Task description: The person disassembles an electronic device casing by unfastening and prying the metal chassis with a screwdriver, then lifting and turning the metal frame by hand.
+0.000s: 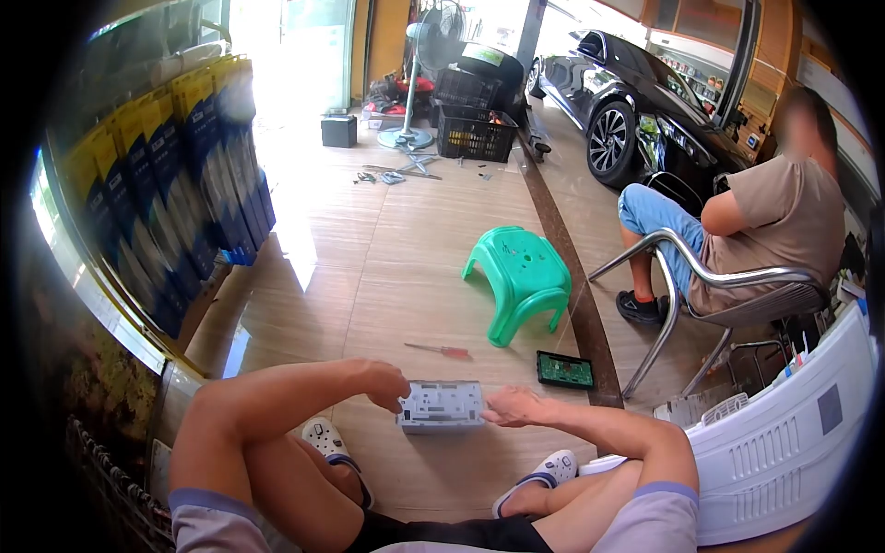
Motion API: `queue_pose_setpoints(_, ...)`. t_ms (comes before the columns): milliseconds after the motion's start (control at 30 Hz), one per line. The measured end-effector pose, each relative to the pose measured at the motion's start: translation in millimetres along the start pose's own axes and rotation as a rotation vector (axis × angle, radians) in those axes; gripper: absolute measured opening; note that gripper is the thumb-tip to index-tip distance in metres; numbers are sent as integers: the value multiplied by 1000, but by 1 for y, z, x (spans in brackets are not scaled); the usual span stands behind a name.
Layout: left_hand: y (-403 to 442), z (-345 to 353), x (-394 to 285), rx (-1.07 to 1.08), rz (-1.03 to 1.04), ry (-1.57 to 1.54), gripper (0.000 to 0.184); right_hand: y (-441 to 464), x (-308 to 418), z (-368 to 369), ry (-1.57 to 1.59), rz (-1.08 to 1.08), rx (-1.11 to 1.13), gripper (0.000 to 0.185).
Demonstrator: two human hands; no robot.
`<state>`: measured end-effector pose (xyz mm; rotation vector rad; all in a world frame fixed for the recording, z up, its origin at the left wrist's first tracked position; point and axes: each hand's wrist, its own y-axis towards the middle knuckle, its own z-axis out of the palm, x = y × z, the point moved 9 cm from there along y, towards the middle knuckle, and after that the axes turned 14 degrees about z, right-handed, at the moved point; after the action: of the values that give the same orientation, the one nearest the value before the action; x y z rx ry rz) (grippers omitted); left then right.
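Observation:
A silver metal box with slots and holes in its top [441,404], which looks like a car stereo chassis, is in front of me between my feet. My left hand [387,385] has its fingers curled down at the box's left edge. On the opposite side, the fingers of my right hand [512,405] are closed on the right edge. A screwdriver with a red handle [452,352] lies on the floor just beyond the box. To the right lies a green circuit board in a black frame [565,370].
A green plastic stool [518,272] stands ahead. At right, a person [774,203] sits on a metal-armed chair [719,276] near a black car [636,101]. Packaged goods [184,175] hang at left. Farther off are metal parts [396,173], a fan [412,92] and a black crate [475,134].

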<state>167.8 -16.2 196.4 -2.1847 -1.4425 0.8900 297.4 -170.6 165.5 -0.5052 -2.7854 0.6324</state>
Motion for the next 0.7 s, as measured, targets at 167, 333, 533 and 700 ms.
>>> queue_pose_setpoints(167, -1, 0, -1, -2, 1, 3, 42, -4, 0, -2, 80, -4, -29, 37)
queue_pose_setpoints(333, -2, -1, -2, 10, -13, 8, 44, -1, 1, 2, 0, 8, 15, 37)
queue_pose_setpoints(533, 0, 2, 1, -2, 0, 4, 43, 0, 0, 1, 19, 20, 24, 38)
queue_pose_setpoints(700, -6, -3, -4, -30, -10, -22, 39, -14, 9, -16, 101, 15, -13, 35)
